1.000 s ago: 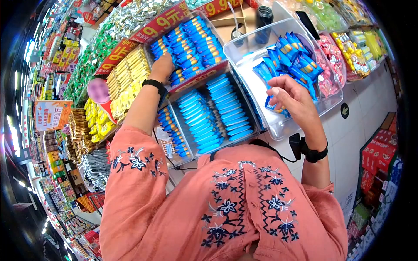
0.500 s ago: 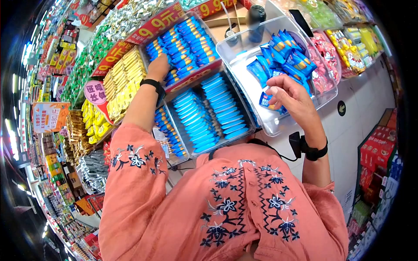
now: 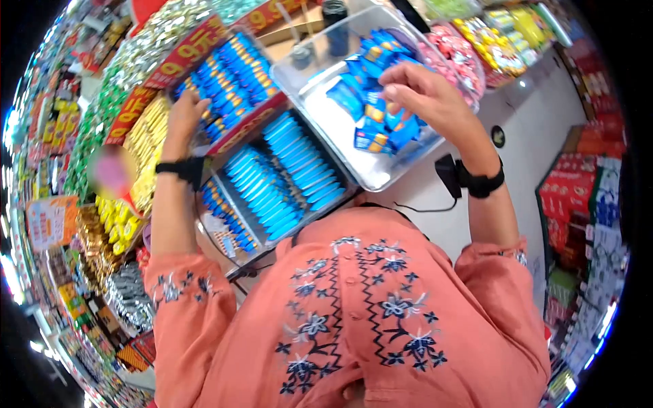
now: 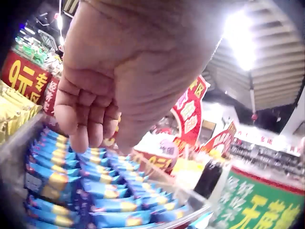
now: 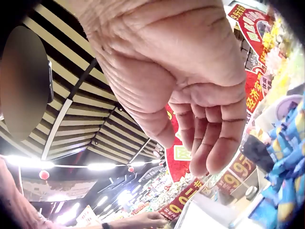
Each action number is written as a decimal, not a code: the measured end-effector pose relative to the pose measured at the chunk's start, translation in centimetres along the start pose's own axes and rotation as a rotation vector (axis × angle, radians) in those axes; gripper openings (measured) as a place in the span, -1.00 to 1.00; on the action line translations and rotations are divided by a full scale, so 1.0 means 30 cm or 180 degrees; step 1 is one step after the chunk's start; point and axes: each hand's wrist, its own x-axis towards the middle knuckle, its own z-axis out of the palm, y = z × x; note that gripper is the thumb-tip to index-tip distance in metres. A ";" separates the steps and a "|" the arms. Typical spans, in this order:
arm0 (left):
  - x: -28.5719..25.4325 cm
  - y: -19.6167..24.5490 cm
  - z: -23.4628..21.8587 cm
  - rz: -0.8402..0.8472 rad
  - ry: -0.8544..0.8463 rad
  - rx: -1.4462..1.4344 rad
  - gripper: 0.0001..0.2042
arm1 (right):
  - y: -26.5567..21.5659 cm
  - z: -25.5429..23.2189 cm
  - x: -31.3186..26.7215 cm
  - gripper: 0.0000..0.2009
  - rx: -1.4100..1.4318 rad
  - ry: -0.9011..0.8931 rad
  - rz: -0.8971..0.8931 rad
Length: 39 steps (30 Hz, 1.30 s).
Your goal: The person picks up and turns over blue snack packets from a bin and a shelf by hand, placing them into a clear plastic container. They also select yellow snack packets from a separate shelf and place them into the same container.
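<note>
Coral shirt (image 3: 350, 313), embroidered. Light-blue packets (image 3: 262, 190), in rows. Right hand (image 3: 432, 102), grip loose, fingers together, above blue packets (image 3: 374, 129) heaped in a clear tub (image 3: 328, 146). Left hand (image 3: 183, 117), grip loosely bent, over blue-and-orange packets (image 3: 232, 83). Red price sign (image 3: 189, 56), behind.

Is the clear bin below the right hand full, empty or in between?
In between: blue packets lie heaped in the clear bin, but bare bottom shows at its left.

Blue packets (image 3: 228, 85) lie in rows in a bin (image 3: 248, 124) and heaped in a clear tub (image 3: 371, 178).
</note>
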 end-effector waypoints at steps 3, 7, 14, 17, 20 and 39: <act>-0.091 0.099 -0.062 -0.0116 -0.0013 -0.1503 -0.69 | -0.021 -0.074 0.020 -0.74 -0.0318 0.0120 -0.0023; -0.332 0.400 -0.142 -0.0446 -0.0036 -0.2530 -0.75 | 0.011 -0.174 0.082 -0.77 -0.1137 -0.0591 0.0114; -0.509 0.545 -0.040 -0.0737 -0.0272 -0.3375 -0.79 | 0.085 -0.144 0.182 -0.74 -0.2508 -0.1808 -0.0034; -0.541 0.548 -0.023 -0.0761 -0.0354 -0.3335 -0.76 | 0.110 -0.110 0.203 -0.75 -0.3065 -0.2140 0.0182; -0.571 0.555 -0.031 -0.0886 -0.0318 -0.3344 -0.76 | 0.095 -0.106 0.193 -0.75 -0.3696 -0.2196 0.0131; -0.658 0.631 -0.016 -0.1058 -0.0132 -0.3489 -0.78 | 0.113 -0.251 0.223 -0.85 -0.2598 -0.2345 0.0190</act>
